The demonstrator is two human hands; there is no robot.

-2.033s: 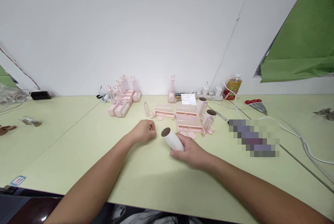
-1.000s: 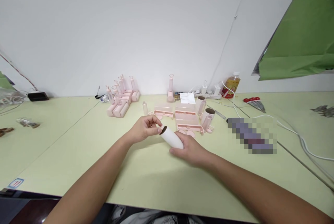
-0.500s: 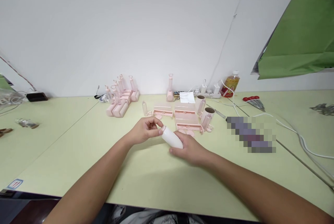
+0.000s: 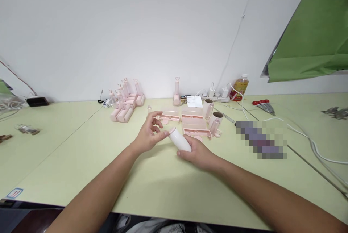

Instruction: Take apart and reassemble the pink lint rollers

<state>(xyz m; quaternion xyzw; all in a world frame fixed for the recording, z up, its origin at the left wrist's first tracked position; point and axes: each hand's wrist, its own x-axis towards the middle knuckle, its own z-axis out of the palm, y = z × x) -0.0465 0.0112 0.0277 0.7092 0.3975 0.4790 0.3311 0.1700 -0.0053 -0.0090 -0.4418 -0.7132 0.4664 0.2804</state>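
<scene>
My right hand [image 4: 199, 152] is wrapped round the lower part of a white lint roller roll [image 4: 179, 140], held tilted above the table with its upper end to the left. A pink end cap [image 4: 172, 130] sits at that upper end. My left hand [image 4: 150, 134] is beside the cap, its fingers apart and curved. The left thumb tip is at the cap's edge; whether it touches I cannot tell. Just beyond the hands lie open pink cases [image 4: 196, 132] with clear lids. Two more white rolls [image 4: 217, 117] with brown cores stand to the right, near clear pink handles [image 4: 214, 127].
Several pink lint rollers [image 4: 123, 111] are grouped at the back left, and another one [image 4: 177, 95] stands by the wall. Behind the cases are a power strip [image 4: 221, 99], white paper [image 4: 194, 101] and a drink bottle [image 4: 239, 87]. Red-handled pliers [image 4: 262, 105] and a white cable [image 4: 312, 142] lie right.
My left fingers have opened and lifted away from the roll's capped end, where they were pinched. My right hand keeps the roll in nearly the same place.
</scene>
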